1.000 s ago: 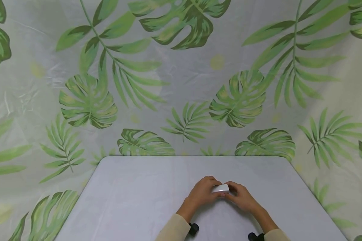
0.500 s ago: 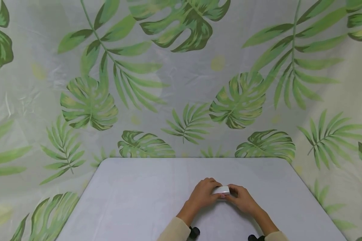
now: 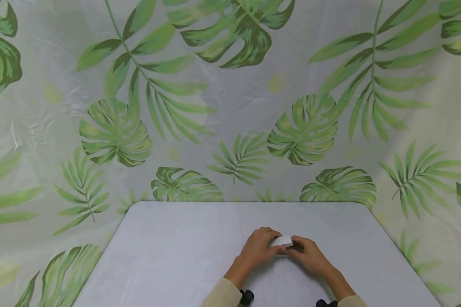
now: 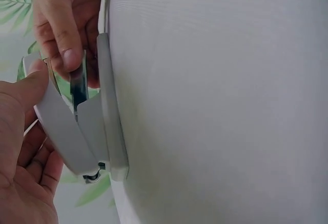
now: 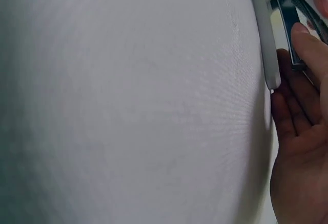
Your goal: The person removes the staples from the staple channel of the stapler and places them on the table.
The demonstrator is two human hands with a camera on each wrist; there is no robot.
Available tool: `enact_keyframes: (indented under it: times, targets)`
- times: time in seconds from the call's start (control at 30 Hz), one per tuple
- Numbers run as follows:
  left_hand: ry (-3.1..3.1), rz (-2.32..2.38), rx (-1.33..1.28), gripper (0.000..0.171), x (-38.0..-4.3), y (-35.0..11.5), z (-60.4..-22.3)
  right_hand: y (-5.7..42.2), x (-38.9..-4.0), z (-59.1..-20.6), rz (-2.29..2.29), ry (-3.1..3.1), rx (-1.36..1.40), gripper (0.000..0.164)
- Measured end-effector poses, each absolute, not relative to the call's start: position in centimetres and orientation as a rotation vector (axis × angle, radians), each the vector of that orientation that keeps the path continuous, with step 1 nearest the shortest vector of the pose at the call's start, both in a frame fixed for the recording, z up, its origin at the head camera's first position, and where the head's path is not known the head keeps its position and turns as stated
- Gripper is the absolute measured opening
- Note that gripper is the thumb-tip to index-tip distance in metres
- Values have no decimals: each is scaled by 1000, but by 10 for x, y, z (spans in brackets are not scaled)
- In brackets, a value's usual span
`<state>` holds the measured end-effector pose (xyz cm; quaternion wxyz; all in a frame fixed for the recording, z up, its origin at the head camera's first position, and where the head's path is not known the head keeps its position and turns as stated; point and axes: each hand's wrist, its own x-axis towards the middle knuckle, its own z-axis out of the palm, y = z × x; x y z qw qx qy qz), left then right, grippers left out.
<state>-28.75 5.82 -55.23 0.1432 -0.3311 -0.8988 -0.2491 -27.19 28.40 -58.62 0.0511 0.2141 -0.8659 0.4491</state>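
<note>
Whitish table (image 3: 169, 238), rounded far corners, straight far edge. Leaf-print backdrop (image 3: 238, 115) behind the table and along both its sides — pale grey, shiny, creased up and left of the table. Two broad split leaves (image 3: 186, 184) run down to the table's far edge, small palm sprig (image 3: 236, 160) above and between them. Big green leaf (image 3: 63, 277) just beside the table's left edge; palm frond (image 3: 422, 175) beyond its far right corner. Faint yellow spot (image 3: 277, 83) — well above the table.
</note>
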Motion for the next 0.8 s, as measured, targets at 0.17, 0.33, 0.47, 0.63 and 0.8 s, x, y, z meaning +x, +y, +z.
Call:
enact_keyframes:
  times: [0.17,0.33,0.47,0.63,0.8]
  targets:
    - [-2588,-748,-940,39,-286,55,-550,284,-273,-588,1434,-2608,696,17]
    - [-2600,-789,-904,39,-285,52,-548,286,-277,-588,1458,-2655,647,16]
    - [-2596,-826,-885,39,-284,47,-543,288,-277,-586,1447,-2718,595,19]
    - [-2598,-872,-874,40,-282,39,-538,288,-276,-586,1410,-2739,559,20]
    - [-2589,-942,-864,41,-281,29,-536,287,-275,-589,1388,-2737,536,20]
